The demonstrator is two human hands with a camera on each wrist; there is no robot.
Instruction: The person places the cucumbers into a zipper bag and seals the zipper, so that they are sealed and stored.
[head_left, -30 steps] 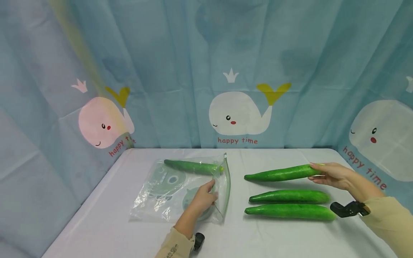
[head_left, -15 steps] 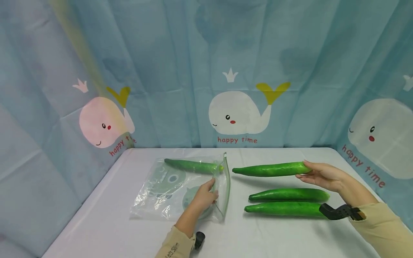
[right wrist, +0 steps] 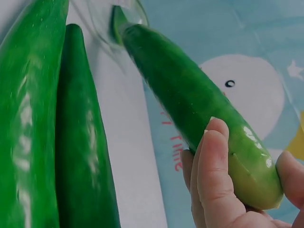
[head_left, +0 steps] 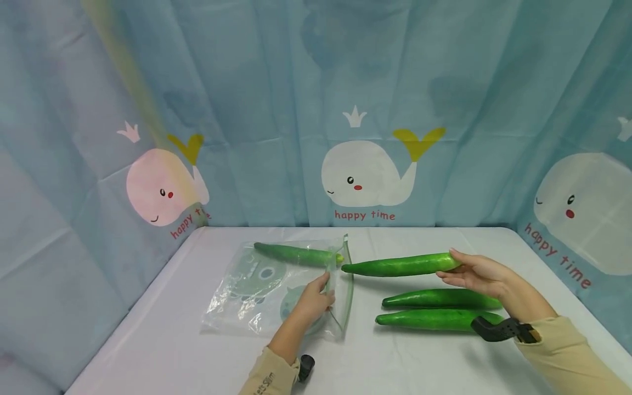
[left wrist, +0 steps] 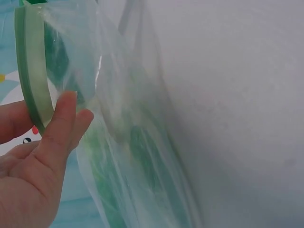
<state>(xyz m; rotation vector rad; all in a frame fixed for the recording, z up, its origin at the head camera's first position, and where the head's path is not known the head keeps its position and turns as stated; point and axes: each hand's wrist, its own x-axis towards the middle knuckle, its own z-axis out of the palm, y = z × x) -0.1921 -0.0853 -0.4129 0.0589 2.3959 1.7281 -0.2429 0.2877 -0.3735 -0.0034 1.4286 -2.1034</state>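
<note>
My right hand (head_left: 476, 277) grips a long green cucumber (head_left: 400, 266) by its paler end. The cucumber is raised above the table, and its narrow tip is right at the mouth of a clear zip bag (head_left: 247, 315). My left hand (head_left: 310, 302) pinches the bag's open edge; in the left wrist view fingers lie on both sides of the green zip strip (left wrist: 33, 71). Inside the bag lies another cucumber (head_left: 296, 254), along its far side. In the right wrist view the held cucumber (right wrist: 190, 95) slants up toward the bag opening.
Two more cucumbers, one farther (head_left: 439, 299) and one nearer (head_left: 419, 319), lie side by side on the white table (head_left: 395, 367), below my right hand. A blue curtain (head_left: 266, 181) with whale prints hangs behind the table.
My right hand has carried the cucumber leftward, from above the other two to the bag's mouth. The left hand keeps its hold on the bag edge with hardly any movement.
</note>
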